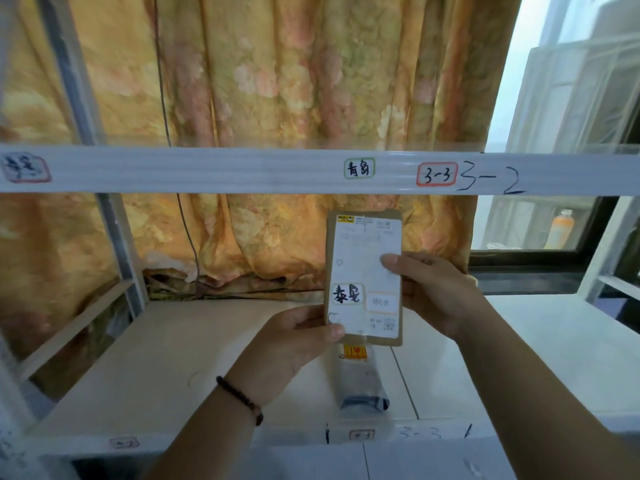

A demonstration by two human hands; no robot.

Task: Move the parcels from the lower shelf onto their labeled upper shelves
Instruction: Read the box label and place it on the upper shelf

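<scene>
A: Curtain (277,81), floral and orange, fills the background behind the white shelving. What spans the view?

B: The upper shelf rail (242,171), level across the frame; it carries a green-bordered label (359,168), a red-bordered label (437,174) reading 3-3, and handwriting reading 3-2.

A: And below?

B: The lower shelf (173,358), pale. A clear-wrapped parcel (360,379) lies flat on it, beneath what I hold.

A: What do you hold?

B: A brown cardboard parcel (364,271), upright, label facing me, above the lower shelf and under the rail. My left hand (287,341) clamps its lower left edge; my right hand (436,289) clamps its right edge, thumb across the label.
</scene>
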